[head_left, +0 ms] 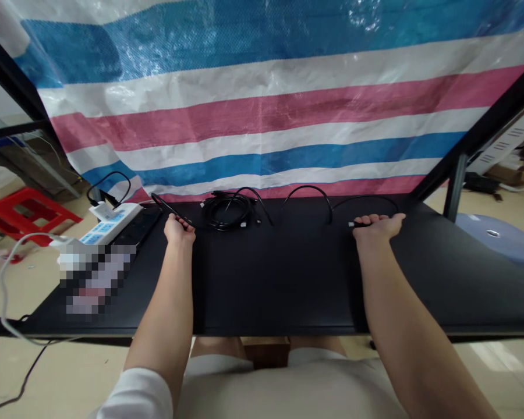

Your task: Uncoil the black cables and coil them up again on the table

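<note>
At the far edge of the black desk (288, 279), the left hand (179, 228) pinches one end of a thin black cable (310, 192) and the right hand (378, 226) closes around its plug end, the cable between looking light, limp and tangle-prone, best gripped at the stiffer plugs.

A pixelated patch (96, 278) beside the power strip (109, 224) hides whatever lies there; the desk (288, 291) cuts off both thighs.

- The cable (308, 195) is black.
- The table (288, 291) is black too.
- The tarp (262, 105) has blue, white and pink stripes.
- The power strip (109, 224) is white with blue sockets.
- The stool (26, 212) is red.
</note>
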`<state>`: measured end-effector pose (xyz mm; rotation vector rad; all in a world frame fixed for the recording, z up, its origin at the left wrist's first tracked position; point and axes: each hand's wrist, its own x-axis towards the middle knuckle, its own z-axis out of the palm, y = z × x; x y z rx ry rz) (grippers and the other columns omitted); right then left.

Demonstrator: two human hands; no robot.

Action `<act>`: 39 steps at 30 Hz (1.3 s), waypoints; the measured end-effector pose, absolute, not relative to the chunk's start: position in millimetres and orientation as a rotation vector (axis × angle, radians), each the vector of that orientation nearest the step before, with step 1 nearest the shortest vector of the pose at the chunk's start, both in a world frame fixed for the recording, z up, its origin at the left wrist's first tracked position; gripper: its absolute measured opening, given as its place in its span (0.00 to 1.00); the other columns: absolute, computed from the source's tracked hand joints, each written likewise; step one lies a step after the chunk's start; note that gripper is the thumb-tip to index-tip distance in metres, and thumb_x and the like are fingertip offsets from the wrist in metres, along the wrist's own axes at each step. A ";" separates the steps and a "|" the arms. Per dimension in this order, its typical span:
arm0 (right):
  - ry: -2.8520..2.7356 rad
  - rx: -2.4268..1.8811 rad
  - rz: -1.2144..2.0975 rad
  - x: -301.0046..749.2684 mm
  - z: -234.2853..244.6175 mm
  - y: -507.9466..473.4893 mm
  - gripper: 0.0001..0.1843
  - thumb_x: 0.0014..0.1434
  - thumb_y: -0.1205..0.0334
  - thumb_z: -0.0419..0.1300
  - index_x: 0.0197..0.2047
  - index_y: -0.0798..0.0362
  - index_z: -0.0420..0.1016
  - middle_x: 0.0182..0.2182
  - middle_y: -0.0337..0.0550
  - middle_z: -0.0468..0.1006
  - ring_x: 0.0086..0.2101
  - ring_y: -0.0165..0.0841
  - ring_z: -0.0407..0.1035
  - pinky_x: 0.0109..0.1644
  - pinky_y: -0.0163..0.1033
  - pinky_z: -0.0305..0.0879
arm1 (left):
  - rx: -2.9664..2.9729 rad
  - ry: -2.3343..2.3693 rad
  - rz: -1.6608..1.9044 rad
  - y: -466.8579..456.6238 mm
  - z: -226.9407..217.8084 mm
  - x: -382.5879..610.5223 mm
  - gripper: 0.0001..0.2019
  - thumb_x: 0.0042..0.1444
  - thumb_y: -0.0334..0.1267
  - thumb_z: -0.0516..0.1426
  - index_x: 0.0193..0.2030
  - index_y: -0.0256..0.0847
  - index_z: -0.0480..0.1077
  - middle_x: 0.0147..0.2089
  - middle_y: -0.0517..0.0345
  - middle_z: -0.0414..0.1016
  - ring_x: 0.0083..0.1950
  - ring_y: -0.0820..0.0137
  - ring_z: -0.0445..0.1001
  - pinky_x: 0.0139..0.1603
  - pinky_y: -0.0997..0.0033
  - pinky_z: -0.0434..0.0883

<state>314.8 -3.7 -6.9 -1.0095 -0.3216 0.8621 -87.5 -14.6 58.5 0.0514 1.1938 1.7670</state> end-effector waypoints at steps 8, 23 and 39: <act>-0.754 -1.067 0.664 262.1 10.8 -7.2 0.28 0.50 0.30 0.51 0.22 0.48 0.59 0.14 0.34 0.64 0.13 0.26 0.51 0.16 0.34 0.46 | 0.522 1.266 1.675 -12.7 49.9 -56.5 0.14 0.59 0.39 0.50 0.22 0.40 0.58 0.15 0.69 0.54 0.12 0.82 0.52 0.12 0.82 0.49; -1.038 -1.363 0.507 220.8 10.2 -16.1 0.25 0.47 0.36 0.57 0.19 0.47 0.54 0.13 0.30 0.57 0.17 0.27 0.54 0.23 0.35 0.56 | 1.561 1.845 1.604 -21.5 26.8 -33.7 0.15 0.51 0.47 0.55 0.21 0.41 0.73 0.21 0.57 0.70 0.30 0.66 0.72 0.34 0.69 0.65; -0.956 -1.300 0.670 209.2 10.8 -14.1 0.25 0.44 0.33 0.59 0.22 0.47 0.60 0.10 0.29 0.57 0.13 0.27 0.54 0.18 0.34 0.51 | 1.698 1.505 1.158 -26.3 21.4 -10.9 0.09 0.48 0.38 0.55 0.29 0.41 0.76 0.14 0.65 0.64 0.18 0.71 0.65 0.28 0.71 0.63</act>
